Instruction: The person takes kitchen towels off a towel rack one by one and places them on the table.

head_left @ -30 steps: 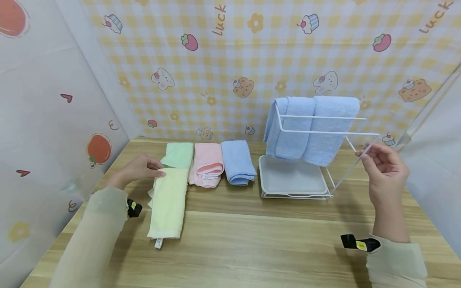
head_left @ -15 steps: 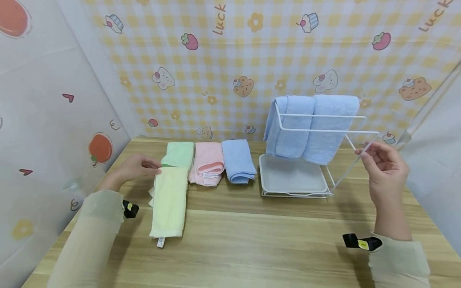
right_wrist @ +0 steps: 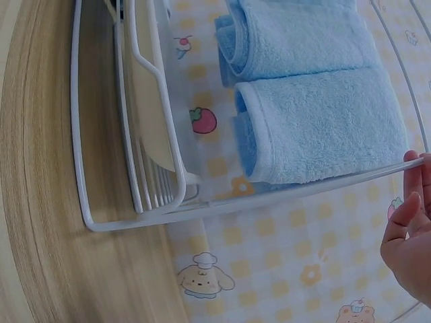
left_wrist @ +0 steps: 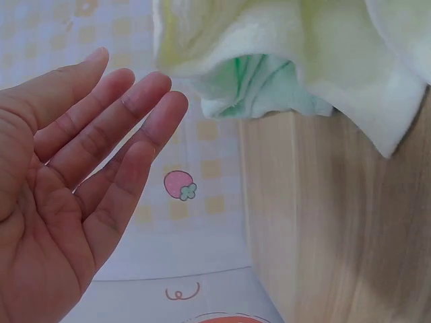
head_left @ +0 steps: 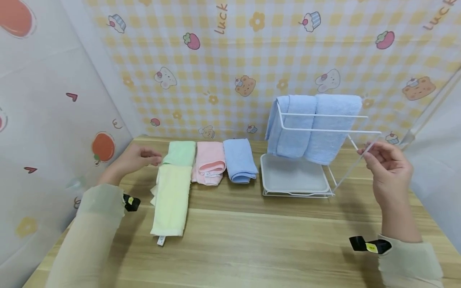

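Observation:
My left hand (head_left: 135, 160) is beside the upper left corner of a folded yellow towel (head_left: 172, 200), fingers loosely extended and holding nothing. The left wrist view shows its bare palm and spread fingers, with the yellow towel's edge beyond. Partly under the yellow towel lies a green towel (head_left: 181, 153). On the right, my right hand (head_left: 392, 172) pinches the slanted side bar of a white wire rack (head_left: 331, 131). Two blue towels hang over its rear rail; the nearer one to my hand is a folded blue towel (right_wrist: 323, 124).
A folded pink towel (head_left: 210, 158) and a folded blue towel (head_left: 240, 160) lie in a row between the green towel and the rack. A pale grey tray (head_left: 293, 176) sits in the rack's base. Behind the wooden table (head_left: 252, 240) stands a checked backdrop (head_left: 223, 60).
My left hand has let go of the yellow towel's upper corner and drawn back to the left. My right hand stays on the rack's bar.

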Demonstrator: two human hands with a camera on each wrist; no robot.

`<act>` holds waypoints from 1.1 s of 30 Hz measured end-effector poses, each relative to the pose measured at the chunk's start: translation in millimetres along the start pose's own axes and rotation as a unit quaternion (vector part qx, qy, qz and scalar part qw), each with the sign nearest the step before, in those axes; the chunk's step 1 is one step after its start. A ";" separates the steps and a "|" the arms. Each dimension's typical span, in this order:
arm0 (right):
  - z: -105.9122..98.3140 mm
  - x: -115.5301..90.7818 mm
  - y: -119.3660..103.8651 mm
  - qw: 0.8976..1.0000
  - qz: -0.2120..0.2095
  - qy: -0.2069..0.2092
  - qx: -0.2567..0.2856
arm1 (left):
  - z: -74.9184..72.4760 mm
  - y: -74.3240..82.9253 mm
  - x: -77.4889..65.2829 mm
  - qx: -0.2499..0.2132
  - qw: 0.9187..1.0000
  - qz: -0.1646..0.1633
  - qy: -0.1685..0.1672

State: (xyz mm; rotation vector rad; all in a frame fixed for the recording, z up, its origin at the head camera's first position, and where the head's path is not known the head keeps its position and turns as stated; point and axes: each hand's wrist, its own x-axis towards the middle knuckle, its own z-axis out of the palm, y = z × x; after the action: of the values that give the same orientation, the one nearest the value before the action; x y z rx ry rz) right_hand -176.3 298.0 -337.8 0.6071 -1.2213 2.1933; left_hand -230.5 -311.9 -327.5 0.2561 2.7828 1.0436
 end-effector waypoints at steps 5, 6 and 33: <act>1.7 -0.8 -0.2 1.000 -0.004 0.005 0.000 | -1.4 11.1 4.7 0.005 1.000 0.014 0.007; 2.0 -1.0 0.0 1.000 -0.004 0.007 0.001 | -1.9 13.5 5.5 0.009 1.000 0.019 0.010; -11.0 -3.6 6.7 0.998 0.010 0.014 -0.060 | 8.9 105.0 45.4 0.026 0.994 0.109 -0.019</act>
State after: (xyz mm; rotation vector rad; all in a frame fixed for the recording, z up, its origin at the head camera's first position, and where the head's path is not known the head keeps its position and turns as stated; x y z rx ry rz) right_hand -179.4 303.7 -349.4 0.5160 -1.3374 2.1200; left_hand -261.9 -218.7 -268.6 0.5915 2.7967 1.0001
